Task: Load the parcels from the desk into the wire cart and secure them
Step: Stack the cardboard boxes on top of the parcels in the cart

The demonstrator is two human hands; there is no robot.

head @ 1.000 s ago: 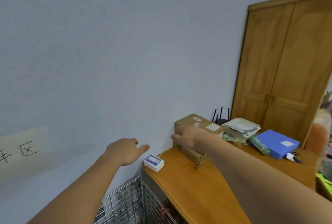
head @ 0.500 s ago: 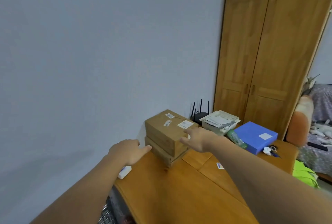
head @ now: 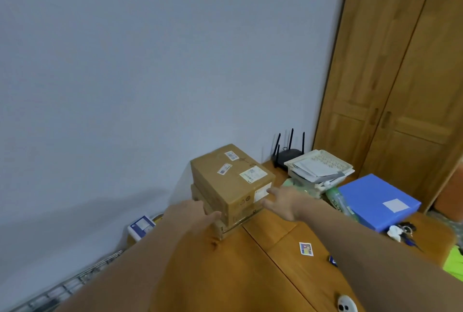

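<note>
Two hands are held out at the stacked parcels. Straight fingers (head: 271, 192) of the right hand (head: 283, 202) are laid against the right face of the top parcel (head: 225, 181); nothing is gripped. The left hand (head: 190, 214) is placed at the near left corner of the stack, fingers loosely bent, and whether contact is made cannot be told. A flatter lower parcel (head: 225, 230) is seen beneath, on the wooden desk (head: 238, 274) by the wall. The wire cart (head: 62, 289) is glimpsed at lower left.

Both hands (head: 193, 214) (head: 281, 200) outstretched, fingers extended
</note>
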